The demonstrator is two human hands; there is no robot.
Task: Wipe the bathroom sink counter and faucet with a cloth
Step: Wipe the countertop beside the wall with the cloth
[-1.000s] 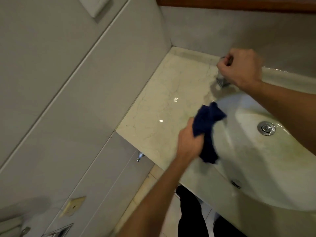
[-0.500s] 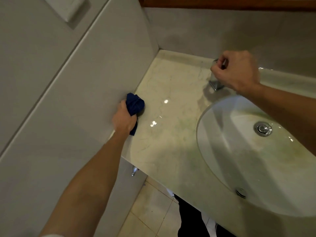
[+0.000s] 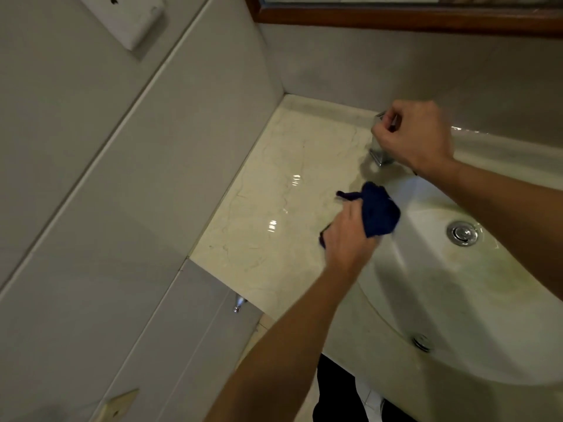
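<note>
My left hand (image 3: 345, 239) grips a bunched dark blue cloth (image 3: 377, 213) at the left rim of the white sink basin (image 3: 432, 300). The cloth lies where the cream marble counter (image 3: 274, 208) meets the basin. My right hand (image 3: 416, 137) is curled round the chrome faucet (image 3: 379, 156) at the back of the counter. Most of the faucet is hidden under that hand; only its square base and a bit of the top show.
A grey tiled wall (image 3: 122, 208) closes the counter's left side, with a white socket plate (image 3: 128, 18) high up. A wood-framed mirror (image 3: 396, 16) hangs above the back wall. The chrome drain (image 3: 462, 233) sits in the basin, and an overflow hole (image 3: 422, 342) near its front.
My left hand has swept the cloth from the counter's left wall edge rightward to the basin rim. My right hand has stayed on the faucet.
</note>
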